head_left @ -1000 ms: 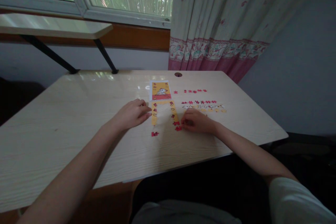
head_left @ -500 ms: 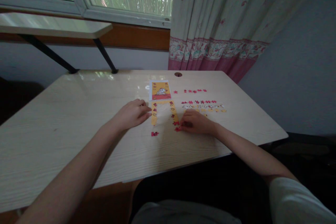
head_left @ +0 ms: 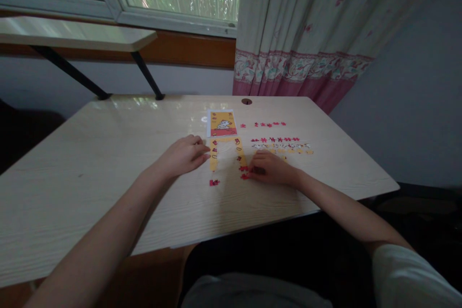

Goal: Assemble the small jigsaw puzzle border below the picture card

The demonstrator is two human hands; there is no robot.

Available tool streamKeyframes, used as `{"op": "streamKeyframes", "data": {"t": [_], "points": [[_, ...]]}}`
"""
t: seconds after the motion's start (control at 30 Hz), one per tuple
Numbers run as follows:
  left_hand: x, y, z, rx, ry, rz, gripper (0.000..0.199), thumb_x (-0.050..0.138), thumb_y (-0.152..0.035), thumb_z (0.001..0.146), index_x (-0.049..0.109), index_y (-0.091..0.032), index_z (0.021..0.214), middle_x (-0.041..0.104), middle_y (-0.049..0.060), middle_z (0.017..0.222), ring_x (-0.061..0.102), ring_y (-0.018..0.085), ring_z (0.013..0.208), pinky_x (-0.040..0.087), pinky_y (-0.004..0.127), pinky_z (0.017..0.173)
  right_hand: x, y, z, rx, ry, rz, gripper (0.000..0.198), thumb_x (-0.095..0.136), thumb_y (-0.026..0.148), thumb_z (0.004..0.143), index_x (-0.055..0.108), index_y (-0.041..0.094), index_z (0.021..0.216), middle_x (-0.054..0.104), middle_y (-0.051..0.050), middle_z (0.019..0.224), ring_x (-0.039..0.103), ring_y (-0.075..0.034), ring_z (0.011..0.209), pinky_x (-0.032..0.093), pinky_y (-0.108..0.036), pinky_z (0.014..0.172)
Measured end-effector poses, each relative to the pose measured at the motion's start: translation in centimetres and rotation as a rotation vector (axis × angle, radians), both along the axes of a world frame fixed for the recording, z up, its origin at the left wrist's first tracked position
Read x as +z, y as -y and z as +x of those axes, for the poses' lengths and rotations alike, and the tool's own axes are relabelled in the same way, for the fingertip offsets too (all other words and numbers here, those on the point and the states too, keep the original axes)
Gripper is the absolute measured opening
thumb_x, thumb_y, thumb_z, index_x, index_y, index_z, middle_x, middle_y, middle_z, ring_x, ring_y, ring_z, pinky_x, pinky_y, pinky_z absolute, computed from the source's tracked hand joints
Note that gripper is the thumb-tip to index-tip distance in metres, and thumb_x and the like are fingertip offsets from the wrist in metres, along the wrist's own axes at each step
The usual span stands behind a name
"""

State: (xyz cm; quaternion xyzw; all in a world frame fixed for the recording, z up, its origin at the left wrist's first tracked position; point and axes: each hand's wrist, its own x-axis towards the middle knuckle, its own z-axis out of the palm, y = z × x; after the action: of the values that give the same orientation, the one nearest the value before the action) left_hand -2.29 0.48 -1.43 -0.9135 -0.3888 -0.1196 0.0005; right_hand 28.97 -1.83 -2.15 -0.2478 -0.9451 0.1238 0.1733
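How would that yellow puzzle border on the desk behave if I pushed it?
The yellow puzzle border lies flat, so it would probably slide rather than roll or tip. Its sides are only narrow strips, so it might flex or come apart. It looks thin, so it is likely light.

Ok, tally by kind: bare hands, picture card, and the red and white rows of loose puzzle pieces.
Hands: 2 (left hand, right hand)
Picture card: 1
Red rows: 2 (far row, near row)
White row: 1
Total: 6
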Motion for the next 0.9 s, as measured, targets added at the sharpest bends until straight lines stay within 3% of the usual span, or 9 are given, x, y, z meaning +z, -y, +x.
{"op": "streamKeyframes", "data": {"t": [0.7,0.9], "points": [[0.3,0.2,0.1,-0.008,-0.003,0.019,0.034,0.043,-0.035,0.090,0.069,-0.015,0.100,0.059,0.011,0.089,0.056,0.022,0.082,0.047,0.034,0.074,0.4,-0.3,0.2,-0.049,-0.041,0.001,0.019,0.052,0.031,0.088,0.061,0.018,0.077,0.059,-0.003,0.071,0.050,-0.014,0.071,0.037,-0.026,0.069],[0.3,0.2,0.0,-0.006,0.020,-0.001,0.034,0.044,-0.035,0.090,0.069,-0.016,0.101,0.060,0.012,0.090,0.057,0.023,0.084,0.048,0.036,0.076,1.3,-3.3,2.6,-0.194,-0.109,0.074,0.019,0.056,0.032,0.085,0.061,0.017,0.074,0.061,-0.003,0.068,0.052,-0.014,0.069,0.037,-0.027,0.069]]}}
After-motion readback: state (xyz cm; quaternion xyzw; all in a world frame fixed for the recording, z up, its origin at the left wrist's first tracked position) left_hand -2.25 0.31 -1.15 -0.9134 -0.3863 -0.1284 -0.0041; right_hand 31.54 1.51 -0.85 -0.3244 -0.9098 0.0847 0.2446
